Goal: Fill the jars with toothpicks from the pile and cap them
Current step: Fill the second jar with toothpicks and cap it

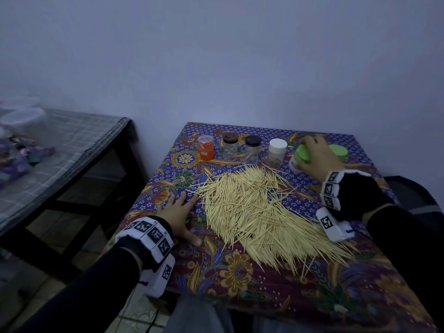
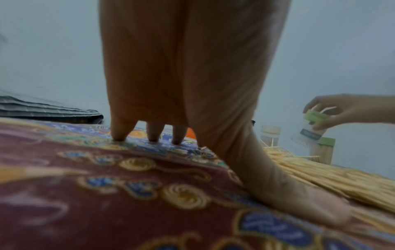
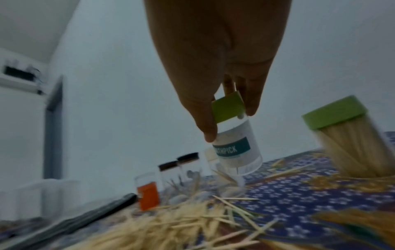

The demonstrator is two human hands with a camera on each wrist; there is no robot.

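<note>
Your right hand (image 1: 319, 156) grips a near-empty green-capped jar (image 3: 234, 140), tilted, behind the toothpick pile (image 1: 259, 210); a full green-capped jar (image 3: 350, 137) just right of it; left hand (image 1: 179, 210) flat, fingers released, on the batik tabletop (image 1: 240, 280) left of the pile.

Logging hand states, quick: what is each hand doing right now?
Left hand: open, flat on the tablecloth.
Right hand: grips the green-capped jar, lifted and tilted.

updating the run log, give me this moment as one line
right hand: holds green-lid jar, tilted | left hand: flat on cloth | pile: unpicked
</note>
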